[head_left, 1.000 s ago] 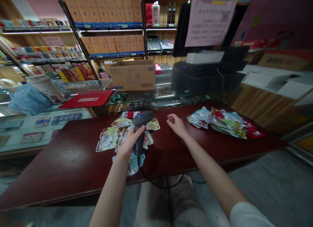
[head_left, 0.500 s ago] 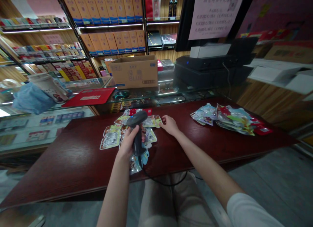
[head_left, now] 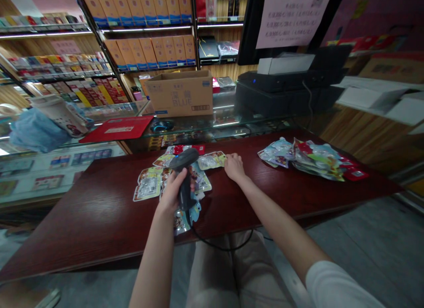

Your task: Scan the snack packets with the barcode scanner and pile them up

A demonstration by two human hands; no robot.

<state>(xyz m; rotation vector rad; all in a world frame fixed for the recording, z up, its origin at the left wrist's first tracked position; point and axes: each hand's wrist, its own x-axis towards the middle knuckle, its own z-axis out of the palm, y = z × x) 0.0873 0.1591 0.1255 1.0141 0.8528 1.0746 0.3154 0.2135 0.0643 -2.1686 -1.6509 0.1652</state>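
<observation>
My left hand (head_left: 175, 189) is wrapped round the grip of a black handheld barcode scanner (head_left: 184, 175), its head tilted up and its cord running down over the table edge. Beneath and around the scanner lie several flat, shiny snack packets (head_left: 148, 184), some partly hidden by it. My right hand (head_left: 234, 167) rests at the right end of a yellow-edged snack packet (head_left: 212, 160), fingers closed on its corner. A red packet (head_left: 185, 149) lies behind these. Farther right on the table is another pile of packets (head_left: 314, 160), blue, green and red.
The dark red wooden table (head_left: 99, 211) meets a glass counter carrying a cardboard box (head_left: 180, 96), a red folder (head_left: 117, 129), a computer mouse (head_left: 162, 126) and a cup (head_left: 61, 115) on blue cloth. Black machines (head_left: 285, 96) stand at the back right, below a sheet of paper.
My right hand has moved a little right, drawing the yellow-edged packet rightward away from the others. My left hand keeps the scanner in nearly the same place.
</observation>
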